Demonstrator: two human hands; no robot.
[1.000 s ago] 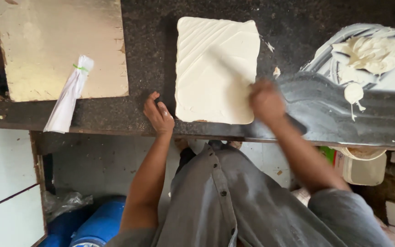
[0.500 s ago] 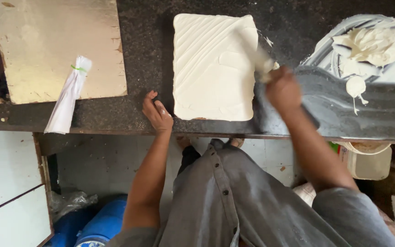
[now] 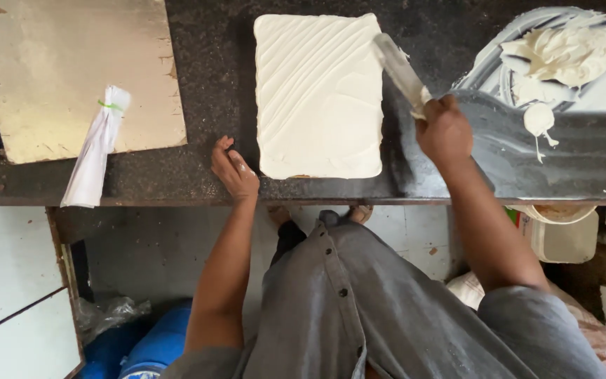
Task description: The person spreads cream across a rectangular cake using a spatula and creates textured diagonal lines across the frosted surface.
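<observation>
Our right hand [image 3: 445, 130] is clenched around the handle of a long palette knife [image 3: 400, 70], its blade angled over the right edge of the rectangular cream-covered cake [image 3: 319, 95]. Our left hand [image 3: 233, 170] holds nothing, fingers curled loosely on the dark counter [image 3: 212, 84] just beside the cake's lower left corner. A steel bowl [image 3: 520, 140] of cream sits to the right; a gold cake board [image 3: 71, 70] and a rolled paper cone [image 3: 96, 147] lie left.

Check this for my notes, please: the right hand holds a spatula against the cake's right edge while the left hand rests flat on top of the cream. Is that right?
Not quite. In the head view the left hand rests on the dark counter beside the cake, not on the cream. The right hand does hold the spatula at the cake's right edge.
</observation>
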